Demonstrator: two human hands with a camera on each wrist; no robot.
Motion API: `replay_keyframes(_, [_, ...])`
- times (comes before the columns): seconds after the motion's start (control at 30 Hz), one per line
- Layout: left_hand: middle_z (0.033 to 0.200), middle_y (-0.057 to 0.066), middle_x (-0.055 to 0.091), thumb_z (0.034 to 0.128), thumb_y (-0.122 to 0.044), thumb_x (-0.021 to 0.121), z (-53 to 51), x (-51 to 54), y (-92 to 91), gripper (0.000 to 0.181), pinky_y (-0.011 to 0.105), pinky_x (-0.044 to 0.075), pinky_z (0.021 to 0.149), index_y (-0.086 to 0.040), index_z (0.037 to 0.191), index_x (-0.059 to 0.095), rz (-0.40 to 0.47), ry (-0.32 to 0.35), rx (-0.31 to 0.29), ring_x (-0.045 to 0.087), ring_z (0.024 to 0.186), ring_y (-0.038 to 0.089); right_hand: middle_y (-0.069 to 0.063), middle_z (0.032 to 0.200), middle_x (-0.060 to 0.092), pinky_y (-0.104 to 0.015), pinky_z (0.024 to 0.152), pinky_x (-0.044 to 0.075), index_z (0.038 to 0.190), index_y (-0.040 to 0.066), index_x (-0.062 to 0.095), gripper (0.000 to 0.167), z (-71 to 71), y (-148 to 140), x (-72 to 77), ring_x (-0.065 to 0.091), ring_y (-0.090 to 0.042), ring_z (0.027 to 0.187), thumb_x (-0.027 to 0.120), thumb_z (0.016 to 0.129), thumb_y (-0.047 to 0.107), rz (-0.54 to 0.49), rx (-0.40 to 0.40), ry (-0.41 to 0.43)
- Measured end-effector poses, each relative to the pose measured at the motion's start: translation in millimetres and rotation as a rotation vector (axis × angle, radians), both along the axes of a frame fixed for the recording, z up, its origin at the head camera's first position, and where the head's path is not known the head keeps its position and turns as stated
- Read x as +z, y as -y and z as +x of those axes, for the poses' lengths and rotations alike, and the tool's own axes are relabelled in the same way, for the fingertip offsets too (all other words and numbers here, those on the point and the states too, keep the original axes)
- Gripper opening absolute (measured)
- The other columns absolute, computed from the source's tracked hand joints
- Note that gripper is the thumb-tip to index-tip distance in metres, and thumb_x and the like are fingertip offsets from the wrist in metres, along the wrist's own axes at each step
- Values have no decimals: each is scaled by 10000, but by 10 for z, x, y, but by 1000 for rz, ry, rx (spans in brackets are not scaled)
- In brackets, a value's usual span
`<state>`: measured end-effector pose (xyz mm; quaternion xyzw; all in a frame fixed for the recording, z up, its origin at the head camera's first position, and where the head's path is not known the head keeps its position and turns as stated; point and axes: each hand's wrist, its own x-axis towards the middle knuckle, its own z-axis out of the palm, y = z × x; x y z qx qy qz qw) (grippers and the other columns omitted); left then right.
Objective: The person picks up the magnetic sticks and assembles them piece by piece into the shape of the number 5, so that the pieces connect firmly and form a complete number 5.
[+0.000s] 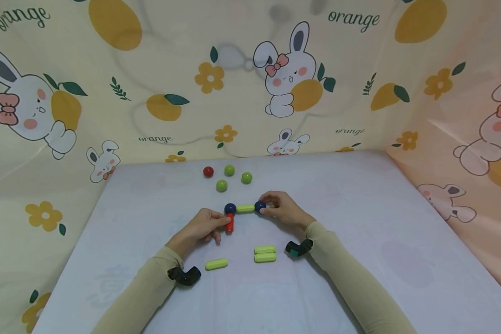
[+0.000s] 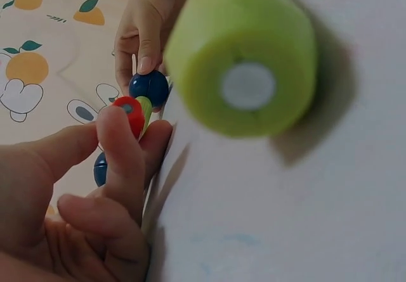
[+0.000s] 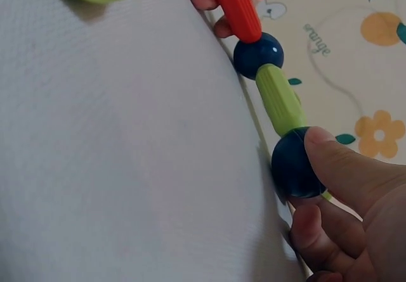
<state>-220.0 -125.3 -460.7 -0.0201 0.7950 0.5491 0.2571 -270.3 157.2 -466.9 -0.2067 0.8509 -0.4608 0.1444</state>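
Note:
A green rod (image 1: 245, 209) joins two dark blue balls near the middle of the table. The left hand (image 1: 203, 226) pinches a red rod (image 1: 230, 223) whose far end meets the left blue ball (image 1: 230, 208). Thumb and fingers of the right hand (image 1: 287, 208) grip the right blue ball (image 1: 260, 207). In the right wrist view the red rod (image 3: 237, 8), a blue ball (image 3: 259, 56), the green rod (image 3: 280, 99) and the held blue ball (image 3: 295, 163) form one connected chain. The left wrist view shows a pale round spot on the red rod's near end (image 2: 129, 109).
Behind the hands lie a red ball (image 1: 208, 171) and several green balls (image 1: 229, 170). Nearer the front, a single green rod (image 1: 216, 264) lies by the left wrist, and two green rods (image 1: 265, 253) lie side by side. Patterned cloth (image 1: 242, 106) rises behind the white table (image 1: 342, 185).

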Motion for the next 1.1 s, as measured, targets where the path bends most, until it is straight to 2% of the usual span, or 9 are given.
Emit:
replay_keyframes(0.13, [854, 29, 741, 996, -254, 643, -17, 3, 18, 389, 185, 319, 431, 7, 1283, 662, 16, -2, -18, 595, 479, 60, -158, 1322, 669, -277, 814, 467, 1279, 63, 634, 355, 14, 14, -1, 572, -173, 932, 713, 952, 178, 23, -29, -17])
replay_keyframes(0.33, [849, 33, 744, 996, -238, 645, -38, 13, 26, 444, 189, 332, 441, 31, 1347, 604, 37, 4, -19, 596, 491, 60, -178, 1378, 634, -245, 683, 473, 1301, 71, 626, 357, 15, 27, -10, 545, -147, 798, 691, 969, 184, 35, -43, -42])
replay_keyframes(0.43, [873, 39, 752, 994, -238, 650, -40, 13, 29, 451, 188, 333, 439, 35, 1350, 599, 42, 8, -12, 597, 490, 61, -167, 1398, 622, -243, 674, 479, 1316, 77, 617, 364, 22, 41, -5, 550, -145, 803, 680, 977, 193, 39, -54, -38])
replay_keyframes(0.63, [896, 55, 759, 986, -230, 661, -23, 14, 23, 452, 188, 332, 435, 36, 1347, 602, 44, 10, 8, 596, 482, 63, -124, 1401, 626, -267, 734, 472, 1326, 110, 620, 367, 44, 65, -20, 569, -172, 887, 681, 977, 207, 55, -84, -36])
replay_keyframes(0.83, [913, 58, 753, 985, -225, 664, 4, -16, 17, 453, 187, 332, 434, 38, 1349, 601, 32, 7, 18, 593, 481, 64, -118, 1413, 611, -268, 745, 491, 1359, 115, 600, 396, 59, 65, -49, 592, -175, 922, 669, 986, 228, 53, -66, -35])
replay_keyframes(0.97, [938, 69, 756, 985, -240, 663, -4, -17, 12, 458, 189, 340, 443, 30, 1350, 603, 20, -7, 7, 589, 485, 65, -116, 1435, 579, -327, 794, 536, 1403, 106, 550, 423, -13, 26, -36, 651, -192, 916, 622, 1016, 258, -8, -55, 25])
replay_keyframes(1.1, [907, 63, 753, 984, -239, 664, -10, 6, 9, 459, 188, 338, 446, 29, 1351, 601, 19, -16, 10, 579, 476, 64, -159, 1445, 562, -424, 974, 516, 1431, 56, 510, 451, -169, 30, 33, 681, -245, 955, 582, 1037, 264, -55, -65, 30])
